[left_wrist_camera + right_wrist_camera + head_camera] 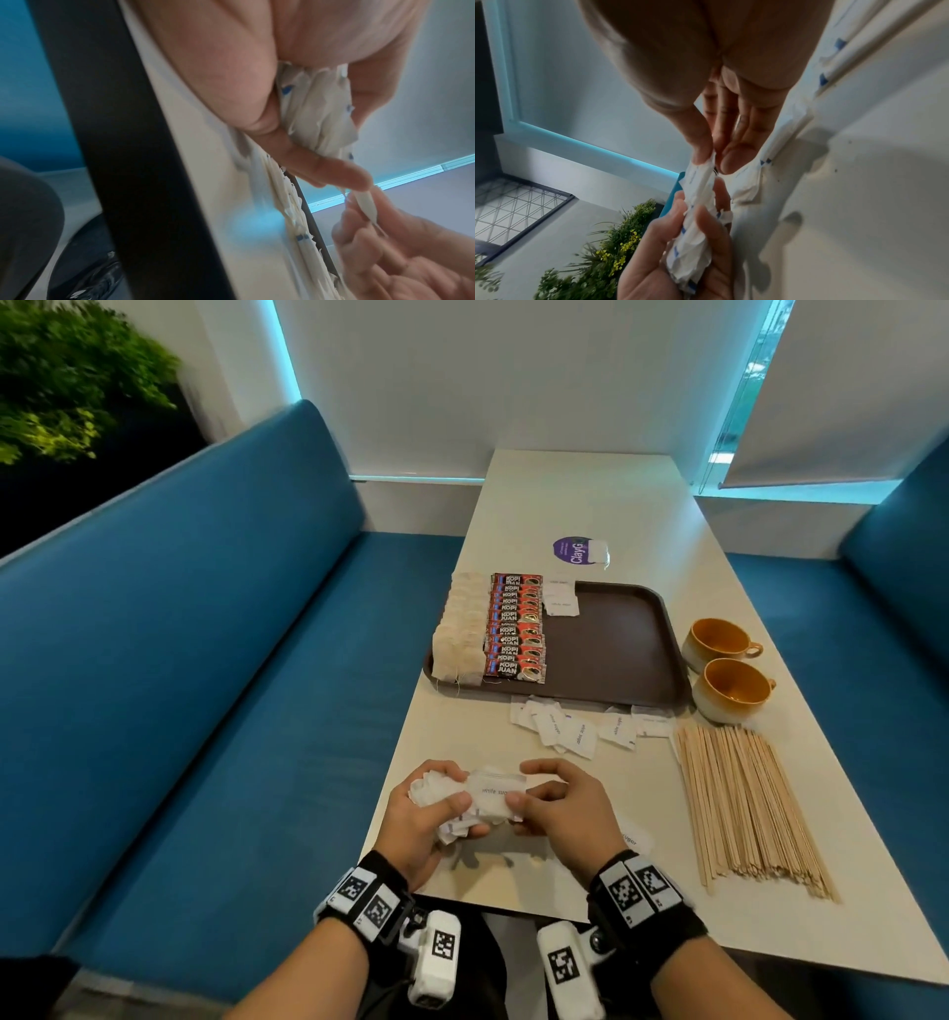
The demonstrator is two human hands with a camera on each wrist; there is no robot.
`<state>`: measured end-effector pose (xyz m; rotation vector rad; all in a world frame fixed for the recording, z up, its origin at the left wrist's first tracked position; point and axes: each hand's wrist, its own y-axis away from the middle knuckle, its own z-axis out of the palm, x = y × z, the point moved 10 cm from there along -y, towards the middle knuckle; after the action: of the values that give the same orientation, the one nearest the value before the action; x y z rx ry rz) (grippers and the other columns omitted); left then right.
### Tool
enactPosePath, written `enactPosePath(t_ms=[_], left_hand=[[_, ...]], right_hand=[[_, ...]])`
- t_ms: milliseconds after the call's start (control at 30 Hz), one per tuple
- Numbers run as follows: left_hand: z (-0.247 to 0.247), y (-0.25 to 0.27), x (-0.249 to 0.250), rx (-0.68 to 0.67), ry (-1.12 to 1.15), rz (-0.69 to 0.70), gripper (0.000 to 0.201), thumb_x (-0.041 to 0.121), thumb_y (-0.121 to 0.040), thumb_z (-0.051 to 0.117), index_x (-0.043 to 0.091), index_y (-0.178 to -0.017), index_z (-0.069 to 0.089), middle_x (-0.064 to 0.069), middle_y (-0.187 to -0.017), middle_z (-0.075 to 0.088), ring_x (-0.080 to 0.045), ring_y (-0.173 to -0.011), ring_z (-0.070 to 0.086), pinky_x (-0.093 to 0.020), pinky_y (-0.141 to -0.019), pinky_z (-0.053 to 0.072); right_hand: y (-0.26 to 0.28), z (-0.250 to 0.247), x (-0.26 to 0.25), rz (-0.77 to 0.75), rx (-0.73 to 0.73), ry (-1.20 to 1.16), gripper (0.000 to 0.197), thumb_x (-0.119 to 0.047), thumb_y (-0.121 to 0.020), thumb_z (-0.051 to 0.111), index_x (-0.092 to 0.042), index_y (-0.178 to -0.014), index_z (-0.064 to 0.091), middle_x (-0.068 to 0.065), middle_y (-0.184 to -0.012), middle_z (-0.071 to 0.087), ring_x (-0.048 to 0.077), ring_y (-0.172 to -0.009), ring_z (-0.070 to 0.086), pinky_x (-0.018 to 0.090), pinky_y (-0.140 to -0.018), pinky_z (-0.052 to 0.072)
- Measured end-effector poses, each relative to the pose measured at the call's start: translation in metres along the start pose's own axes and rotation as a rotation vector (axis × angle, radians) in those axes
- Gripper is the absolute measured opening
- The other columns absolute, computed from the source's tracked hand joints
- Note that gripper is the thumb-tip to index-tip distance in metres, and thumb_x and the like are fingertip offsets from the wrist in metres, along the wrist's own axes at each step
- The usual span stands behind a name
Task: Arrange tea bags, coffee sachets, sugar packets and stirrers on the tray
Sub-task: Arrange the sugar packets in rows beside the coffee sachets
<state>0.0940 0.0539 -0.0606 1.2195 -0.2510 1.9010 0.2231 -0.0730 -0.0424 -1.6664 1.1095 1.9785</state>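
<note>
A brown tray [611, 649] lies mid-table with a row of tea bags [462, 629] at its left, coffee sachets [516, 629] beside them and two sugar packets [561, 598] at its far edge. My left hand [436, 809] grips a bunch of white sugar packets [447, 793] [318, 113] [693, 249] near the table's front edge. My right hand [544, 798] pinches one packet [495, 793] [702, 174] at the end of that bunch. More loose sugar packets [575, 724] lie in front of the tray. Wooden stirrers [744, 803] lie piled at the right.
Two orange cups [719, 639] [734, 688] stand right of the tray. A purple round sticker [572, 550] and a small clear object lie beyond it. One sugar packet [634, 839] lies by my right wrist. Blue bench seats [205, 660] flank the table.
</note>
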Motion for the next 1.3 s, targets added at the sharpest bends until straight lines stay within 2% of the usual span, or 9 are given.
enactPosePath(t_ms=[100,200,333,533,700,933,1100,1167,1300], left_hand=[[-0.002,-0.001,-0.001,0.012,-0.008,-0.002,0.024,-0.014,-0.084,0.069,0.003,-0.097,0.057,-0.032,-0.109,0.062,-0.036,-0.064,0.072,-0.026,-0.038,0.052],[-0.003,-0.004,-0.004,0.000,-0.026,-0.010,0.030,0.002,-0.072,0.082,0.010,-0.092,0.060,-0.023,-0.106,0.068,-0.041,-0.075,0.072,-0.029,-0.044,0.056],[-0.001,-0.008,-0.009,-0.062,0.014,-0.016,0.043,-0.011,-0.067,0.081,0.006,-0.098,0.056,-0.032,-0.114,0.066,-0.051,-0.092,0.069,-0.036,-0.055,0.062],[-0.001,-0.009,-0.010,-0.098,0.071,-0.004,0.044,-0.016,-0.067,0.078,0.004,-0.098,0.055,-0.019,-0.105,0.066,-0.051,-0.103,0.067,-0.039,-0.057,0.063],[-0.001,-0.007,-0.008,-0.022,0.067,-0.045,0.025,0.007,-0.078,0.077,0.008,-0.094,0.058,-0.019,-0.103,0.064,-0.043,-0.091,0.070,-0.036,-0.051,0.059],[-0.009,-0.010,-0.010,0.029,0.028,-0.038,0.021,0.006,-0.083,0.075,0.006,-0.095,0.058,-0.024,-0.106,0.061,-0.037,-0.083,0.068,-0.035,-0.051,0.057],[-0.008,-0.009,-0.009,0.034,0.027,-0.042,0.021,0.022,-0.086,0.079,0.013,-0.093,0.062,-0.019,-0.101,0.066,-0.038,-0.082,0.069,-0.032,-0.049,0.056],[-0.006,-0.009,-0.009,-0.024,0.022,-0.034,0.033,0.017,-0.077,0.082,0.011,-0.099,0.058,-0.026,-0.106,0.065,-0.041,-0.074,0.069,-0.028,-0.045,0.053],[-0.005,-0.009,-0.007,-0.060,0.016,0.007,0.039,-0.009,-0.070,0.073,0.002,-0.103,0.055,-0.031,-0.109,0.057,-0.045,-0.077,0.068,-0.038,-0.054,0.060]], right_hand=[[0.000,-0.004,-0.005,-0.021,0.003,-0.028,0.028,0.007,-0.082,0.079,-0.007,-0.094,0.057,0.019,-0.071,0.069,0.034,-0.064,0.071,0.048,-0.070,0.063],[0.000,-0.002,-0.005,-0.032,-0.017,-0.026,0.015,0.008,-0.082,0.078,-0.001,-0.083,0.066,0.016,-0.072,0.071,0.028,-0.059,0.068,0.040,-0.067,0.062],[0.003,0.004,-0.005,-0.043,-0.064,0.006,0.019,0.008,-0.084,0.075,-0.007,-0.094,0.079,0.020,-0.087,0.076,0.022,-0.067,0.070,0.030,-0.069,0.061],[0.001,0.007,0.002,-0.030,-0.127,0.045,0.043,0.012,-0.082,0.073,-0.019,-0.112,0.075,0.015,-0.071,0.071,0.017,-0.065,0.068,0.027,-0.077,0.059],[0.003,0.009,-0.006,-0.081,-0.158,0.118,0.043,0.010,-0.081,0.075,-0.021,-0.110,0.077,0.016,-0.071,0.072,0.018,-0.066,0.068,0.029,-0.080,0.060],[0.000,0.013,-0.007,-0.074,-0.216,0.141,0.027,0.009,-0.079,0.077,-0.011,-0.098,0.081,0.019,-0.075,0.074,0.020,-0.065,0.067,0.028,-0.076,0.060],[-0.008,0.003,-0.005,-0.040,-0.162,0.083,0.027,0.014,-0.079,0.075,-0.005,-0.097,0.080,0.012,-0.073,0.072,0.021,-0.064,0.065,0.025,-0.072,0.059],[-0.016,-0.007,-0.013,-0.042,-0.123,0.046,0.028,0.016,-0.079,0.074,-0.004,-0.096,0.080,0.010,-0.075,0.074,0.024,-0.066,0.067,0.027,-0.072,0.060],[-0.051,-0.038,-0.050,-0.122,-0.025,0.036,0.023,0.008,-0.080,0.078,-0.008,-0.096,0.080,0.012,-0.081,0.077,0.024,-0.072,0.072,0.029,-0.077,0.061]])
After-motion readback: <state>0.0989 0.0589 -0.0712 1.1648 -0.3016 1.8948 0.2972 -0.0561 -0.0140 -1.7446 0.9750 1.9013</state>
